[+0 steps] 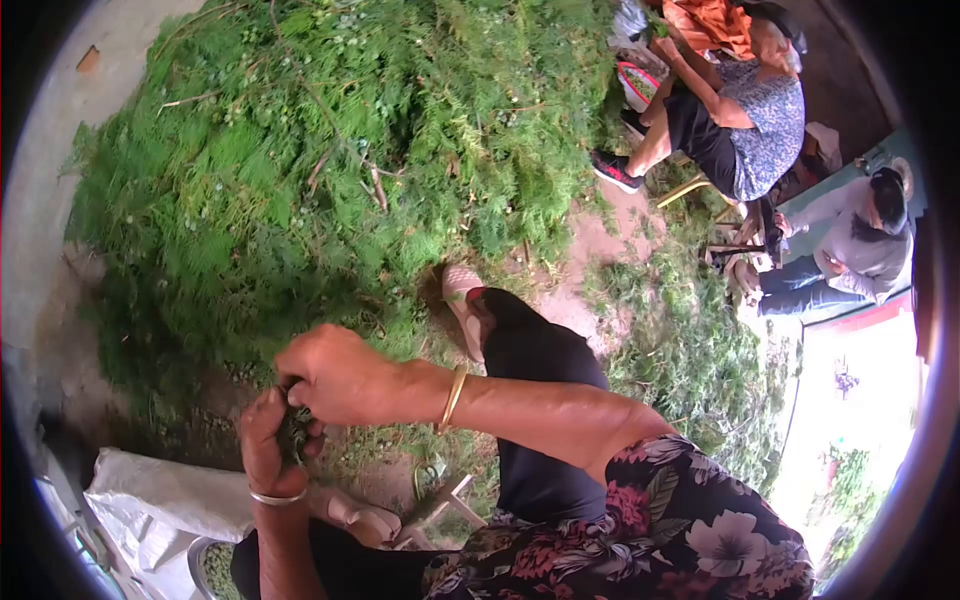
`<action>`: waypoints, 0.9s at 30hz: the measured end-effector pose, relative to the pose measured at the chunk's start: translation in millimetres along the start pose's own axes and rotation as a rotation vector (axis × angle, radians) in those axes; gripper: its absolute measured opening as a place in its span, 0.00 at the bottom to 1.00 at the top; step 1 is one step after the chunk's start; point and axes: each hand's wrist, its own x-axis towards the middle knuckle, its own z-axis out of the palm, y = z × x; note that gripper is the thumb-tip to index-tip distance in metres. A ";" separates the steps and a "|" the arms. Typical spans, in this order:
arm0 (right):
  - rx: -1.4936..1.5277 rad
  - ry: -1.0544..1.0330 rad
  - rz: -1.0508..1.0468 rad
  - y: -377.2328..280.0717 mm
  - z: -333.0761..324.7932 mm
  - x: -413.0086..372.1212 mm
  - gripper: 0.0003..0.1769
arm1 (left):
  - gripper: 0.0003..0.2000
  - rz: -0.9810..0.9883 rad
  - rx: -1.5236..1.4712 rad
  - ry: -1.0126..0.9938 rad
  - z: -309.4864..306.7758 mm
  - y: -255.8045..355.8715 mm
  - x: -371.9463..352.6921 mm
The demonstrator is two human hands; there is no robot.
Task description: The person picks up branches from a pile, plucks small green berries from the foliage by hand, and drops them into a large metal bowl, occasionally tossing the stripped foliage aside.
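Observation:
My right hand (335,376), with a gold bangle at the wrist, is closed in a pinch against the fingers of my left hand (268,440). The left hand wears a silver bangle, and its fingers curl inward. Something small and dark greenish shows between the two hands, too shadowed to name. Both hands are above the near edge of a large heap of cut evergreen branches (330,150). Below the left hand, a bowl of small green pieces (215,570) shows at the lower edge, partly covered by my leg.
A white sack (170,500) lies at lower left. My shoes (462,295) rest beside the heap; a light wooden stool frame (440,515) stands between my legs. More loose sprigs (690,370) cover the floor. Two other people (765,130) sit at upper right, one by a red-rimmed container (638,85).

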 end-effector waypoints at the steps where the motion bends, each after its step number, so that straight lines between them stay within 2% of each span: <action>1: 0.010 0.057 0.046 1.1 0.0 -1.1 0.06 | 0.13 0.003 0.019 0.050 3.0 1.5 -3.4; 2: 0.037 0.101 0.082 0.9 3.3 -0.2 0.07 | 0.15 -0.011 0.006 0.080 7.5 3.1 -6.1; 3: 0.039 0.183 0.026 2.1 2.0 0.9 0.08 | 0.18 -0.021 -0.005 0.134 11.1 5.3 -7.9; 5: 0.207 0.118 0.185 -11.4 -19.1 6.4 0.11 | 0.22 -0.058 -0.100 0.044 5.2 7.4 -4.2; 6: 0.560 0.118 0.344 -20.6 -25.6 7.6 0.13 | 0.24 -0.069 -0.157 0.039 7.0 9.6 -3.0; 7: 0.759 0.100 0.414 -20.0 -31.0 8.8 0.15 | 0.26 -0.082 -0.216 0.017 7.8 10.8 -1.3; 8: 0.914 0.119 0.442 -16.0 -30.3 9.6 0.16 | 0.26 -0.067 -0.220 0.058 2.3 9.8 -0.7; 9: 0.992 0.119 0.481 -19.4 -33.0 10.7 0.15 | 0.25 -0.084 -0.258 -0.031 -3.2 8.0 1.2; 10: 0.976 0.116 0.486 -22.4 -33.9 11.2 0.14 | 0.25 -0.104 -0.297 -0.129 -6.1 7.0 1.8; 12: 0.959 0.107 0.494 -20.9 -29.5 12.7 0.12 | 0.25 -0.096 -0.269 -0.118 -6.1 8.5 1.1; 14: 0.426 0.113 0.237 -12.4 -21.4 11.7 0.08 | 0.26 -0.110 -0.259 -0.141 -6.8 6.1 0.6; 18: 0.306 -0.065 0.198 -19.6 -15.0 7.9 0.08 | 0.27 -0.091 -0.171 -0.198 -5.8 6.8 -3.1; 21: 0.448 -0.152 0.264 -28.9 -14.0 8.6 0.08 | 0.28 -0.049 -0.198 -0.233 -3.8 8.0 -5.4; 25: 0.411 -0.108 0.222 -22.4 -2.7 8.9 0.08 | 0.29 -0.061 -0.138 -0.214 -3.4 10.6 -6.3; 27: 0.462 -0.135 0.286 -29.0 -4.3 10.5 0.07 | 0.29 -0.058 -0.135 -0.229 -2.2 11.6 -7.5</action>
